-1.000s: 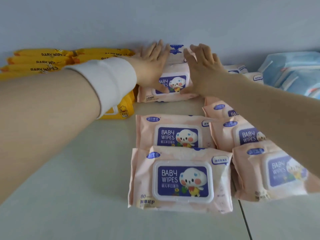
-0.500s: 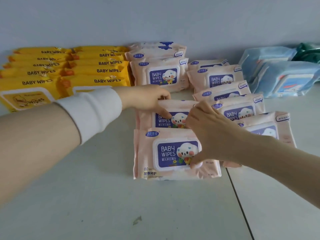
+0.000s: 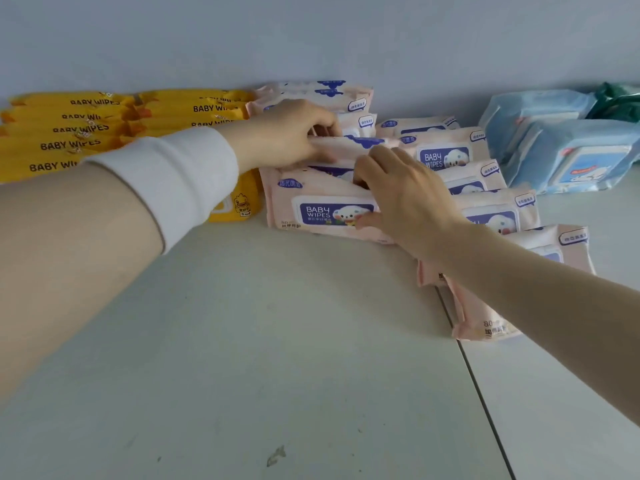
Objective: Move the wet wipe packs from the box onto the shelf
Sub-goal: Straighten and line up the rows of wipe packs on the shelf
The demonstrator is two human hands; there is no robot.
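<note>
While left fingers (image 3: 323, 124) pinch upper pack (image 3: 349, 144), right fingers (image 3: 372, 164) lower pack (image 3: 311, 202), pale shelf (image 3: 259, 341) abuts wall (image 3: 311, 36).

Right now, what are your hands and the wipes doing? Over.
Left hand grips a raised pink pack. Right hand grips the front pink pack, resting on the shelf. Yellow packs close on the left.

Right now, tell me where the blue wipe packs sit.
In the head view, the blue wipe packs lie far right by the wall, just right of the pink packs.
</note>
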